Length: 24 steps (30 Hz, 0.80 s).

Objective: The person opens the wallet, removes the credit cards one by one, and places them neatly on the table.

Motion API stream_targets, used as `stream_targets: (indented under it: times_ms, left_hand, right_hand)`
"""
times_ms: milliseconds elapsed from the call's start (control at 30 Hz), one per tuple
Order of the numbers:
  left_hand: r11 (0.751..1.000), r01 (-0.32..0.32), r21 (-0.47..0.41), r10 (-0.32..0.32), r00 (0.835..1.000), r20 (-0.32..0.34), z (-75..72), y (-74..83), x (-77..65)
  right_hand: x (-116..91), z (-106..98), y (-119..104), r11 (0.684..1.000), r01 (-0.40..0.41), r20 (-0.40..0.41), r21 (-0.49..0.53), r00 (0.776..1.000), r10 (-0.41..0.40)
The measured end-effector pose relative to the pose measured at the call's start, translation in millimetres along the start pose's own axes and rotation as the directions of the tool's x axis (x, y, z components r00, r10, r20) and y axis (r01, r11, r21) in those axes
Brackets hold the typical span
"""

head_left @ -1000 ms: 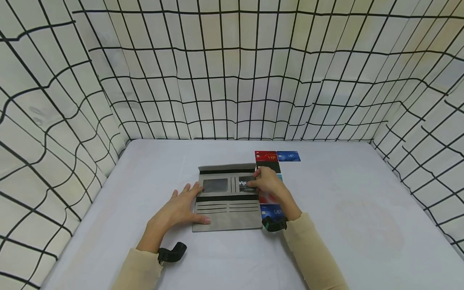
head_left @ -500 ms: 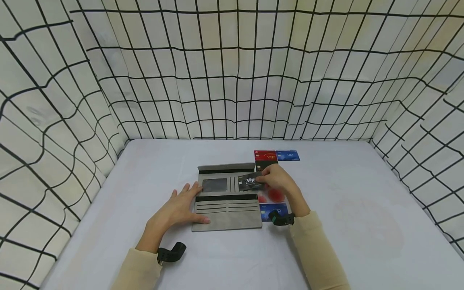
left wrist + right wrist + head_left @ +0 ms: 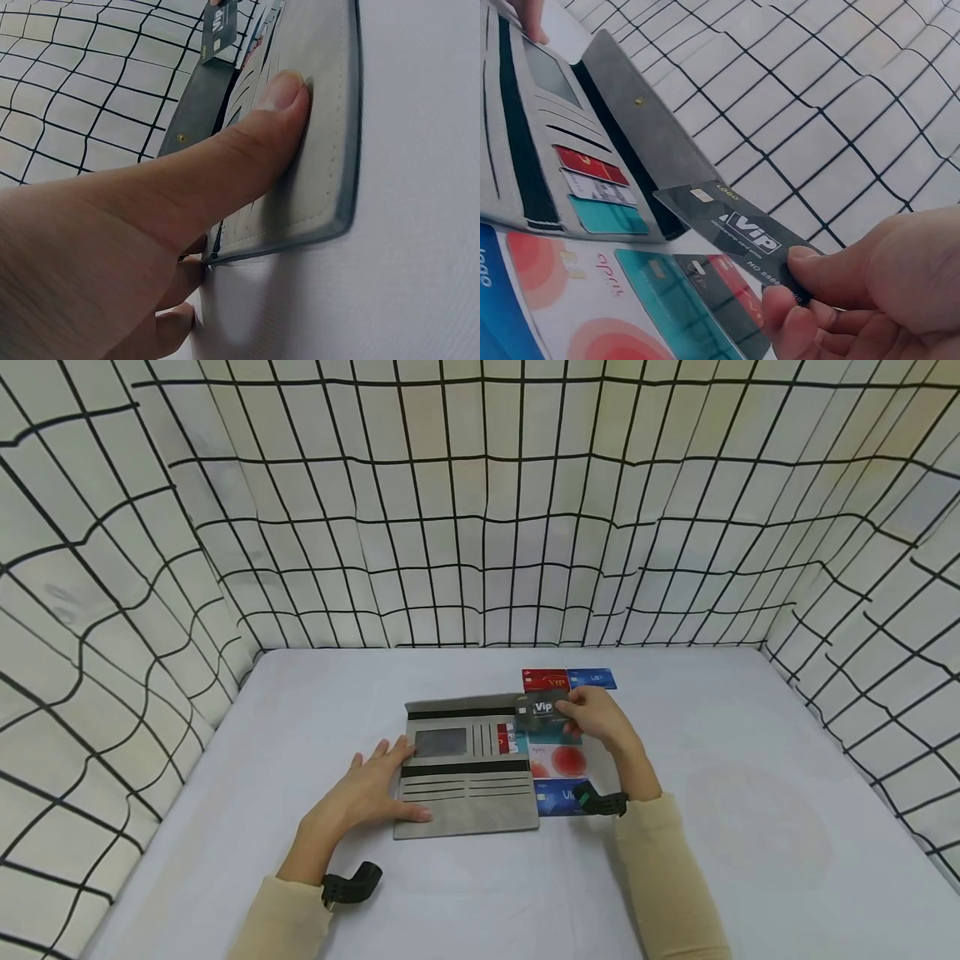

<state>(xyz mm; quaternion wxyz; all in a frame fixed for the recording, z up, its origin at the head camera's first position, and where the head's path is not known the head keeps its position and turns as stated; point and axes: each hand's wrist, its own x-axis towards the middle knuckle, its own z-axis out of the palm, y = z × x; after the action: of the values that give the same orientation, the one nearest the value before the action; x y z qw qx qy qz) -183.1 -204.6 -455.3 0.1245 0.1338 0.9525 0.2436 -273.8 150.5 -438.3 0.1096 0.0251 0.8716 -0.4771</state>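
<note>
Basically, wallet [image 3: 498, 817] under L hand [image 3: 365, 792]; card [image 3: 538, 711] in R hand [image 3: 602, 718].

Wallet [image 3: 495, 817] under the left hand [image 3: 366, 789] looked like matt leather, snap [image 3: 639, 101] kinda brassy metal. Card [image 3: 718, 225] in the right hand [image 3: 603, 718] was smooth plastic, loose cards [image 3: 664, 289] near it glossy. Cloth [image 3: 480, 902] around both hands seemed matt.

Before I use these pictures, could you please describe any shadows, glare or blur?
Head view: fairly even light, fine print on the held VIP card too small to read; left wrist view: the left hand casts a soft shadow on the wallet; right wrist view: large lettering reads clearly, though reflections seem to cross the teal card outside the wallet.
</note>
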Motion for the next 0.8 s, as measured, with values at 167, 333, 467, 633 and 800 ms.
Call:
stream_targets:
  times_ms: [167, 333, 467, 633, 800]
  left_hand:
    - [1.000, -0.007, 0.001, 0.007, 1.000, -0.002, 0.6, -0.3, 0.0]
    - [1.000, -0.015, -0.001, 0.015, 1.000, -0.005, 1.0, -1.6, 1.0]
    - [1.000, -0.019, -0.003, 0.019, 1.000, -0.007, 1.4, -2.5, 1.7]
    - [1.000, -0.021, 0.000, 0.021, 1.000, -0.008, 1.6, -2.3, 1.8]
    - [1.000, -0.020, -0.003, 0.020, 1.000, -0.009, 1.1, -2.0, 1.6]
  right_hand:
    - [0.9, -11.9, 6.1, 0.999, 0.020, -0.077, 0.042, 0.997, -0.017]
    - [2.4, -23.5, 12.9, 0.995, 0.026, -0.134, 0.092, 0.991, -0.013]
    - [3.5, -30.5, 18.9, 0.991, 0.019, -0.160, 0.130, 0.987, 0.002]
    - [3.8, -38.4, 26.8, 0.983, -0.015, -0.207, 0.184, 0.977, 0.054]
    - [0.8, -47.7, 34.5, 0.978, -0.022, -0.263, 0.209, 0.962, 0.078]
